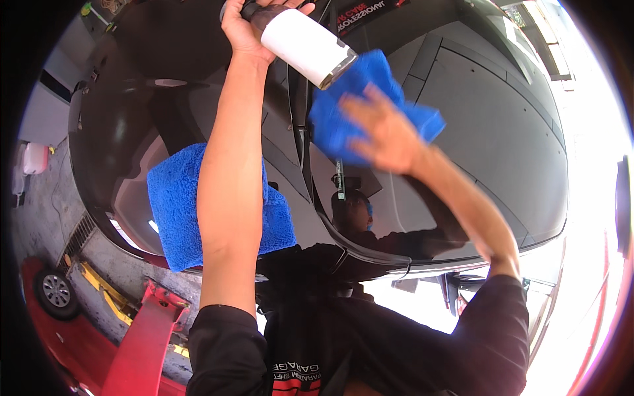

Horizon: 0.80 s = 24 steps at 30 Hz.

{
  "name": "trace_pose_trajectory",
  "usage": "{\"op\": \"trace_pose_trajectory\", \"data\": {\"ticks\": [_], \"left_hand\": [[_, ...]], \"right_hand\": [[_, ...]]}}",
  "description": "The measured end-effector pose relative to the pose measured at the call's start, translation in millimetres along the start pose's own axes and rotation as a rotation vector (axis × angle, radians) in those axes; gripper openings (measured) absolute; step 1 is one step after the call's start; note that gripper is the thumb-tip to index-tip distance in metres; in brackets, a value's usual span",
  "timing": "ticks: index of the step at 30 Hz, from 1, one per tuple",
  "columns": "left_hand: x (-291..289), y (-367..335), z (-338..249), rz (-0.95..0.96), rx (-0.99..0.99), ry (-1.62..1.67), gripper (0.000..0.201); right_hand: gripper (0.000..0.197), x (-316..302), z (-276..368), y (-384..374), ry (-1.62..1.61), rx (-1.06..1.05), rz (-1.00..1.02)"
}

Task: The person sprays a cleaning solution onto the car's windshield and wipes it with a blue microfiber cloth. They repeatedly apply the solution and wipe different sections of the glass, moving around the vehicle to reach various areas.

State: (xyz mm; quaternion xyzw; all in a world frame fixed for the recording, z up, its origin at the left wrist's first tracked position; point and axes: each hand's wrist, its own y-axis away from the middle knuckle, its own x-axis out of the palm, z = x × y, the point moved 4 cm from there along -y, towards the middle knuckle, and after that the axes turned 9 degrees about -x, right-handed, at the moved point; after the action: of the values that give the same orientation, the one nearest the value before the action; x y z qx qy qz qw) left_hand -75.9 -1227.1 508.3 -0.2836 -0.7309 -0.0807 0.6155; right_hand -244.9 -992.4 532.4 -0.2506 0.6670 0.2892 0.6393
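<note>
My left hand (244, 30), partly cut off by the upper edge, is closed around the neck of a bottle (307, 47). The bottle has a white label and tilts with its base toward the right. My right hand (386, 129) presses a blue microfiber cloth (330, 122) against the glossy dark car panel (489, 132); its fingers are spread and smeared by motion. Just beyond the bottle's base lies the cloth's upper corner. A folded blue towel (175, 204) rests on the car beneath my left forearm, which hides its middle.
A seam divides the car's dark bodywork between my arms. To the lower left stand a red lift arm (142, 336), a yellow bar (105, 294) and a red car (56, 350). A container with pinkish liquid (36, 158) sits on the grey floor (39, 211).
</note>
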Motion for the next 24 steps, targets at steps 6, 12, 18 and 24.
{"op": "trace_pose_trajectory", "data": {"ticks": [6, 12, 18, 24], "left_hand": [[6.8, -0.2, 13.7, 0.014, -0.041, 0.017, 0.057], [6.4, -4.4, 13.7, -0.015, -0.040, 0.029, 0.052], [-0.3, 1.8, -11.0, 0.008, -0.017, -0.063, 0.071], [4.7, -25.2, 35.7, 0.488, -0.259, 0.269, 0.072]], "right_hand": [[0.060, -15.2, -53.1, -0.9, 0.157, 0.056, 0.017], [0.064, 12.8, 34.8, 5.9, -0.110, 0.118, -0.008], [0.067, -44.9, -16.2, 71.4, -0.181, 0.073, 0.007], [0.072, -187.6, -188.1, 393.3, 0.717, 1.453, -0.445]]}}
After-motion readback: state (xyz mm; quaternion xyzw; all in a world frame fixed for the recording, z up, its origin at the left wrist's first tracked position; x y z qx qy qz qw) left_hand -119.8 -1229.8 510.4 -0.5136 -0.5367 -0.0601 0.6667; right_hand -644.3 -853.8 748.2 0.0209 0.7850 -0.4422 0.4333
